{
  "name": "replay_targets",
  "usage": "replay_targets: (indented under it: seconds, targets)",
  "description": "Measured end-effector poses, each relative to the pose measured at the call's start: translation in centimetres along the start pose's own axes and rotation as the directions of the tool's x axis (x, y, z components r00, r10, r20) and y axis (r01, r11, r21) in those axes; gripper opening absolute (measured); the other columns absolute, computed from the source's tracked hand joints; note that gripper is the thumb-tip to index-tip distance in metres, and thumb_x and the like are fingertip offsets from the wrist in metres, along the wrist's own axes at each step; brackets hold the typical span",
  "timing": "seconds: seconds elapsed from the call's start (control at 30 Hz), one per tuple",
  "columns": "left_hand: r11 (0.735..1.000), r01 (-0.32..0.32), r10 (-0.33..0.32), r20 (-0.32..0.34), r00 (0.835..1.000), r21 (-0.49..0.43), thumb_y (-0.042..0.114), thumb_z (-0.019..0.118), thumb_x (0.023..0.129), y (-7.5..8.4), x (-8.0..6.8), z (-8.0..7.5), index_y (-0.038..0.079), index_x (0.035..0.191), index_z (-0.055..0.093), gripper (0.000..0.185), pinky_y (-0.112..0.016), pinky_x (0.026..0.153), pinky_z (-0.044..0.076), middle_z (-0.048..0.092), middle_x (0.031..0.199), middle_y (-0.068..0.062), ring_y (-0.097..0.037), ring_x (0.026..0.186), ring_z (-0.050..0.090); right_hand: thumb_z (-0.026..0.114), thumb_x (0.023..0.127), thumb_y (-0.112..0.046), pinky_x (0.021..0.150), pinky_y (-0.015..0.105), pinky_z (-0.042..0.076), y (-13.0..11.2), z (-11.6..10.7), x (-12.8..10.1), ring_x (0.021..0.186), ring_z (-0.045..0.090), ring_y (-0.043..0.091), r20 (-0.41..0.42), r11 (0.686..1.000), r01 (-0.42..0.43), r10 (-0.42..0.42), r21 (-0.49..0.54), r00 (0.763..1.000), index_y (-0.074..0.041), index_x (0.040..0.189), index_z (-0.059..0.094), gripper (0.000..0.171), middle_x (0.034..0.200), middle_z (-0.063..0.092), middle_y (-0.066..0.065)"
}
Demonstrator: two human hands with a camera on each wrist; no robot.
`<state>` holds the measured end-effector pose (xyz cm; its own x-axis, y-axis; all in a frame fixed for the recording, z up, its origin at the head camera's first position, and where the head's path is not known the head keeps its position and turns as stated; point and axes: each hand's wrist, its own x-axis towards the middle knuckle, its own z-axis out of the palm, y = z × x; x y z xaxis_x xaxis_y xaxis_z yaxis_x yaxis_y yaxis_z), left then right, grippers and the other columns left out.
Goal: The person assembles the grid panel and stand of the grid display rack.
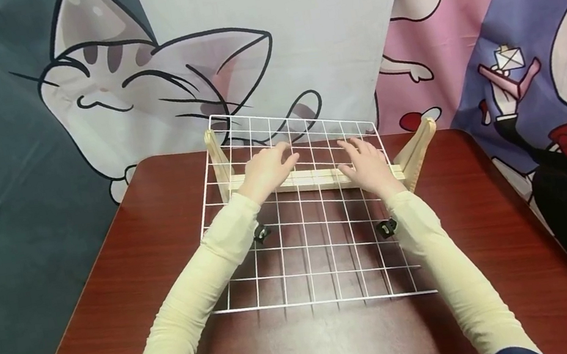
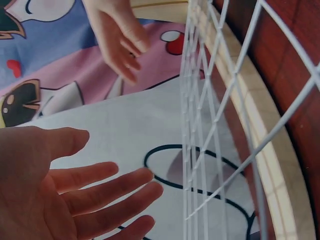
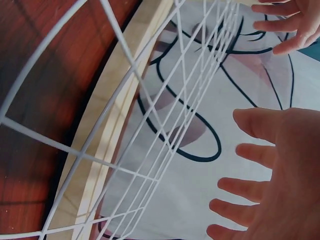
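I am holding my left hand point(image 1: 267, 170) and right hand point(image 1: 367, 165) flat and open over the white wire grid point(image 1: 309, 241), gripping nothing. The grid is already leaning on the wooden frame point(image 1: 317, 179); nothing is fastening it yet, I think.

Cartoon cat backdrop point(image 1: 146, 81), brown table point(image 1: 126, 276)
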<state>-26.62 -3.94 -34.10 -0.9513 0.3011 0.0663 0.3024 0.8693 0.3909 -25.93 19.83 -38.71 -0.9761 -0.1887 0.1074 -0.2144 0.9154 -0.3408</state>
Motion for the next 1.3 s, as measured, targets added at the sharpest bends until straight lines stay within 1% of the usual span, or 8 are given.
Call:
replay_targets:
  seconds: [0.1, 0.33, 0.5, 0.6, 0.87, 1.07, 1.2, 1.3]
  targets:
    - [1.000, -0.026, 0.026, -0.019, 0.999, -0.002, 0.043, 0.046, 0.100, -0.2, -0.7, -0.7, 0.017, 0.128, 0.059, 0.040, -0.040, 0.073, 0.055, 0.072, 0.112, -0.004, -0.026, 0.097, 0.069, 0.053, 0.097, -0.030, 0.109, 0.065, 0.029, -0.2, -0.1, -0.4, 0.139, 0.033, 0.045, 0.001, 1.000, 0.016, -0.016, 0.022, 1.000, -0.011, 0.147, 0.037, 0.056, 0.152, 0.033, 0.024]
    - [0.999, -0.051, 0.050, -0.093, 0.994, -0.001, 0.038, 0.048, 0.099, -0.9, -2.2, -2.4, 0.017, 0.120, 0.065, 0.034, -0.037, 0.059, 0.051, 0.074, 0.102, -0.006, -0.026, 0.078, 0.068, 0.052, 0.098, -0.028, 0.108, 0.059, 0.035, -0.3, -1.1, -2.0, 0.131, 0.043, 0.044, 0.021, 0.992, 0.050, -0.053, 0.113, 0.998, -0.003, 0.133, 0.052, 0.043, 0.143, 0.044, 0.023]
    - [1.000, -0.026, 0.027, -0.114, 0.993, 0.007, 0.040, 0.048, 0.099, -2.3, -2.7, -3.3, 0.020, 0.120, 0.066, 0.034, -0.041, 0.067, 0.053, 0.073, 0.110, -0.003, -0.026, 0.091, 0.070, 0.051, 0.099, -0.029, 0.109, 0.054, 0.037, -0.1, -1.8, -3.2, 0.129, 0.047, 0.039, 0.042, 0.984, 0.063, -0.071, 0.167, 0.997, 0.000, 0.122, 0.059, 0.038, 0.136, 0.052, 0.022]
    - [1.000, -0.005, 0.006, -0.136, 0.991, 0.007, 0.040, 0.047, 0.098, -3.6, -3.0, -3.5, 0.021, 0.118, 0.067, 0.034, -0.044, 0.067, 0.053, 0.074, 0.105, -0.004, -0.027, 0.088, 0.069, 0.049, 0.100, -0.028, 0.107, 0.054, 0.038, 0.3, -2.2, -3.9, 0.126, 0.050, 0.040, 0.044, 0.981, 0.064, -0.074, 0.184, 0.996, 0.001, 0.119, 0.061, 0.036, 0.131, 0.055, 0.023]
    - [0.991, 0.111, -0.120, -0.148, 0.982, -0.068, 0.043, 0.047, 0.096, -7.1, -4.3, -3.9, 0.023, 0.115, 0.067, 0.035, -0.048, 0.068, 0.052, 0.074, 0.103, -0.003, -0.029, 0.089, 0.069, 0.048, 0.100, -0.026, 0.099, 0.056, 0.044, 2.2, -2.2, -5.1, 0.114, 0.058, 0.043, 0.064, 0.983, 0.017, -0.029, 0.181, 0.998, 0.002, 0.117, 0.062, 0.035, 0.124, 0.060, 0.027]
    - [0.984, 0.116, -0.134, -0.126, 0.983, -0.135, 0.042, 0.047, 0.096, -8.8, -5.4, -3.7, 0.022, 0.117, 0.067, 0.036, -0.049, 0.072, 0.053, 0.075, 0.104, -0.006, -0.025, 0.094, 0.071, 0.052, 0.098, -0.020, 0.093, 0.055, 0.048, 3.6, -1.4, -5.9, 0.107, 0.063, 0.043, 0.055, 0.980, 0.036, -0.048, 0.195, 0.997, 0.004, 0.112, 0.064, 0.030, 0.116, 0.065, 0.026]
    - [0.980, 0.104, -0.136, -0.185, 0.973, -0.171, 0.039, 0.050, 0.096, -9.5, -6.2, -3.7, 0.022, 0.115, 0.068, 0.031, -0.049, 0.072, 0.050, 0.074, 0.104, -0.007, -0.026, 0.092, 0.068, 0.052, 0.099, -0.024, 0.095, 0.055, 0.045, 4.5, -1.0, -6.4, 0.109, 0.060, 0.040, 0.080, 0.982, 0.011, -0.027, 0.188, 0.996, 0.002, 0.114, 0.064, 0.032, 0.115, 0.065, 0.025]
    - [0.978, 0.081, -0.127, -0.241, 0.962, -0.192, 0.034, 0.052, 0.096, -10.1, -6.6, -3.7, 0.018, 0.115, 0.068, 0.029, -0.048, 0.075, 0.049, 0.071, 0.109, -0.007, -0.027, 0.092, 0.063, 0.051, 0.099, -0.025, 0.091, 0.053, 0.045, 5.4, -0.9, -7.0, 0.104, 0.059, 0.038, 0.105, 0.986, -0.011, -0.006, 0.165, 0.994, 0.001, 0.115, 0.063, 0.033, 0.115, 0.064, 0.024]
